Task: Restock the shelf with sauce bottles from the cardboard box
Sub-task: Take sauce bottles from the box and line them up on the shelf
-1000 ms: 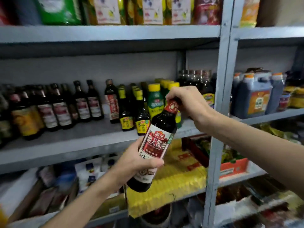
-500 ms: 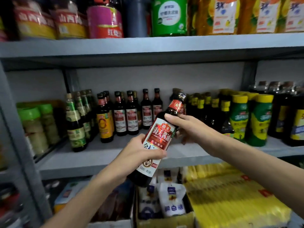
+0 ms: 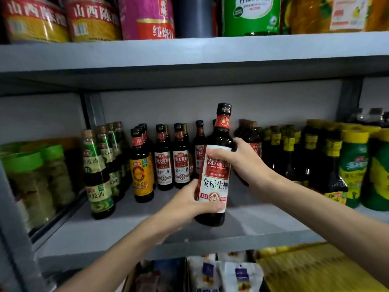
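The left hand (image 3: pixel 189 204) is curled round the lower body of a dark sauce bottle (image 3: pixel 214 186), thumb across the bottom of its red and white label. The right hand (image 3: pixel 242 163) grips the same bottle at the shoulder, fingers wrapped over the top of the label. The bottle stands upright between both hands, its base at the grey shelf (image 3: pixel 105 234), near the front edge; whether it rests on the board or sits just above it cannot be told.

Just behind the hands stand matching bottles (image 3: pixel 164 167) with the same label. Left of the left hand are a yellow-labelled bottle (image 3: pixel 141 175) and green-labelled bottles (image 3: pixel 99 186), then green-lidded jars (image 3: pixel 27 182), blurred. Right of the right hand are dark bottles with yellow neck bands (image 3: pixel 288 154) and green bottles with yellow caps (image 3: pixel 353 171), partly cut off at the edge.

Above the hands, the upper shelf (image 3: pixel 189 53) carries large containers (image 3: pixel 92 20) cut off at the top. Below the hands lie white packets (image 3: pixel 231 272) and yellow packs (image 3: pixel 315 268), blurred.
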`<state>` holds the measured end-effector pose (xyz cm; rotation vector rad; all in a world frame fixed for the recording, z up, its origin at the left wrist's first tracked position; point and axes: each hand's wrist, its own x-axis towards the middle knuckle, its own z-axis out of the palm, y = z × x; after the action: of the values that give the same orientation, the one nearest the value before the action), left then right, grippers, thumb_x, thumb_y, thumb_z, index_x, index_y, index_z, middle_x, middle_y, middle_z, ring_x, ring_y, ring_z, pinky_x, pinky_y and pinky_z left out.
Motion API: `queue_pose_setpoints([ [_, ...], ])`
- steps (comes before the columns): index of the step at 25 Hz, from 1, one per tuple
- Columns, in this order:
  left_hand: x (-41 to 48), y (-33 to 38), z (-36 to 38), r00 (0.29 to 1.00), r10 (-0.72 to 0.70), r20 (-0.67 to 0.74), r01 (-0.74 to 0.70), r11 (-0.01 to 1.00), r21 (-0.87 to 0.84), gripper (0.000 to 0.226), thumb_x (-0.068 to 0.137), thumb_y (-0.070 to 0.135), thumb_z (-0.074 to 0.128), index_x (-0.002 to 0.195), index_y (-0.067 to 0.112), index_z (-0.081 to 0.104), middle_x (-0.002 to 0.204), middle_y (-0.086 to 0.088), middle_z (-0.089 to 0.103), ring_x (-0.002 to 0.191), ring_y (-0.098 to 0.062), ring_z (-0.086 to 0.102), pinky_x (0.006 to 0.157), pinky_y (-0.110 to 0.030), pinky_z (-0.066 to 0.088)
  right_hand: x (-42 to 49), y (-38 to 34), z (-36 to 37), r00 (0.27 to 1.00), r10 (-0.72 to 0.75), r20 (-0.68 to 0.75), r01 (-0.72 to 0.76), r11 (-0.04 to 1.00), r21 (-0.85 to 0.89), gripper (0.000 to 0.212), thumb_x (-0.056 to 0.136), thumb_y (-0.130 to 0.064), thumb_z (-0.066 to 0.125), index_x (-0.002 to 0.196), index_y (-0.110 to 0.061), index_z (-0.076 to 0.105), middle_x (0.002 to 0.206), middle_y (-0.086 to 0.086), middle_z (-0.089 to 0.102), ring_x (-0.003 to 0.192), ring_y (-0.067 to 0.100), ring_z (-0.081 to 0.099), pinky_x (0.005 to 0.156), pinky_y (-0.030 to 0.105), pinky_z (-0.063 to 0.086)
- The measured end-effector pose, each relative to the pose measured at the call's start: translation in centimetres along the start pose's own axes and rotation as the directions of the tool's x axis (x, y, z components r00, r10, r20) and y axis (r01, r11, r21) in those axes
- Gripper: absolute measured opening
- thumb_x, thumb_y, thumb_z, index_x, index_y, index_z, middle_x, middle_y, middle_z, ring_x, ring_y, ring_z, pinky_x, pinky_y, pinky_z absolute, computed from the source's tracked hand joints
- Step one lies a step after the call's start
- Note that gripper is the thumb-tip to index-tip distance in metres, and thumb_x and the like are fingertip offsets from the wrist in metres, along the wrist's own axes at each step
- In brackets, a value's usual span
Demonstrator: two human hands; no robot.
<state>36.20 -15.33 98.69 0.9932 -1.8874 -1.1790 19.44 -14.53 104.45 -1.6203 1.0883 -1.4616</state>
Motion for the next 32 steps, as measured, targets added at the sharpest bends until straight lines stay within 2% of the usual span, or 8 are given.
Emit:
queue_pose_setpoints([
  [3, 3.2, -1.0, 0.1, 0.989, 0.062, -0.133, -0.054, 0.997, 0.061, 0.057, 0.07, 0.03, 0.086, 0.12, 0.019, 0.061, 0.11, 0.002, 0.074, 0.103, -0.013, 0.07, 0.099, -0.039, 0.052, 3.2, 1.6, -1.2, 0.998, -0.011, 0.056, 0.009, 0.999, 0.035, 0.039, 0.084, -0.026, 0.075, 0.116, -0.007, 0.062, 0.101, 0.009, 0.077, 0.094, 0.021, 0.074, 0.091, 0.041, 0.057],
  [7, 6.8, -2.4, -0.6, 0.978, 0.09, -0.187, -0.068, 0.99, 0.12, 0.06, 0.064, 0.042, 0.081, 0.118, 0.024, 0.062, 0.111, 0.004, 0.074, 0.105, -0.011, 0.069, 0.099, -0.04, 0.052, 6.1, 4.8, -1.2, 0.977, 0.043, 0.21, -0.057, 0.997, 0.058, 0.021, 0.086, -0.015, 0.073, 0.106, -0.012, 0.068, 0.095, 0.003, 0.078, 0.086, 0.012, 0.075, 0.075, 0.021, 0.059],
  [10, 8.7, -3.3, -1.7, 0.986, 0.062, -0.154, -0.029, 0.977, 0.21, 0.053, 0.076, 0.033, 0.08, 0.123, 0.027, 0.056, 0.115, 0.009, 0.07, 0.107, -0.004, 0.065, 0.102, -0.034, 0.05, 7.6, 7.9, -0.7, 0.968, 0.092, 0.235, -0.117, 0.988, 0.096, 0.022, 0.081, -0.007, 0.077, 0.102, -0.013, 0.072, 0.1, 0.007, 0.077, 0.097, 0.022, 0.074, 0.095, 0.041, 0.055],
  [12, 9.7, -3.7, -2.8, 0.999, 0.032, -0.037, -0.018, 0.944, 0.328, 0.061, 0.083, 0.033, 0.076, 0.135, 0.029, 0.044, 0.127, 0.015, 0.061, 0.118, -0.002, 0.058, 0.106, -0.026, 0.043, 9.0, 9.7, -0.5, 0.978, 0.073, 0.198, -0.092, 0.992, 0.091, 0.032, 0.078, -0.012, 0.08, 0.109, -0.01, 0.071, 0.107, 0.01, 0.076, 0.103, 0.028, 0.072, 0.099, 0.05, 0.051],
  [15, 10.7, -5.0, -5.6, 0.986, -0.14, 0.095, 0.048, 0.77, 0.636, 0.087, 0.085, 0.045, 0.07, 0.152, 0.025, 0.018, 0.149, 0.008, 0.041, 0.136, -0.011, 0.041, 0.111, -0.026, 0.033, 11.2, 11.0, -0.1, 0.991, 0.016, 0.131, -0.018, 1.0, 0.011, 0.043, 0.074, -0.016, 0.083, 0.113, -0.016, 0.068, 0.109, 0.006, 0.075, 0.105, 0.022, 0.071, 0.099, 0.049, 0.052],
  [18, 10.9, -6.6, -7.7, 0.937, -0.32, 0.139, 0.074, 0.573, 0.817, 0.093, 0.085, 0.057, 0.064, 0.155, 0.021, 0.015, 0.162, 0.0, 0.024, 0.145, -0.02, 0.029, 0.113, -0.03, 0.028, 13.0, 11.7, 0.3, 0.996, -0.011, 0.09, 0.021, 0.994, -0.112, 0.041, 0.077, -0.004, 0.079, 0.107, -0.028, 0.064, 0.106, -0.002, 0.075, 0.1, 0.007, 0.071, 0.098, 0.039, 0.054],
  [25, 11.4, -7.9, -8.1, 0.848, -0.461, 0.262, 0.01, 0.508, 0.861, 0.099, 0.085, 0.059, 0.063, 0.157, 0.023, 0.007, 0.166, 0.003, 0.006, 0.151, -0.018, 0.01, 0.118, -0.031, 0.016, 15.0, 15.4, 2.3, 0.997, 0.023, 0.075, -0.008, 0.98, -0.197, 0.048, 0.073, -0.005, 0.083, 0.105, -0.032, 0.06, 0.114, 0.0, 0.073, 0.108, 0.015, 0.068, 0.102, 0.047, 0.05],
  [32, 11.6, -8.9, -8.4, 0.865, -0.428, 0.263, -0.023, 0.489, 0.872, 0.097, 0.081, 0.062, 0.065, 0.157, 0.027, 0.014, 0.165, 0.002, 0.009, 0.151, -0.021, 0.012, 0.119, -0.036, 0.018, 15.5, 16.5, 2.1, 0.996, 0.041, 0.077, -0.027, 0.985, -0.171, 0.047, 0.076, -0.004, 0.08, 0.109, -0.031, 0.059, 0.115, -0.002, 0.071, 0.109, 0.013, 0.067, 0.1, 0.041, 0.051],
])
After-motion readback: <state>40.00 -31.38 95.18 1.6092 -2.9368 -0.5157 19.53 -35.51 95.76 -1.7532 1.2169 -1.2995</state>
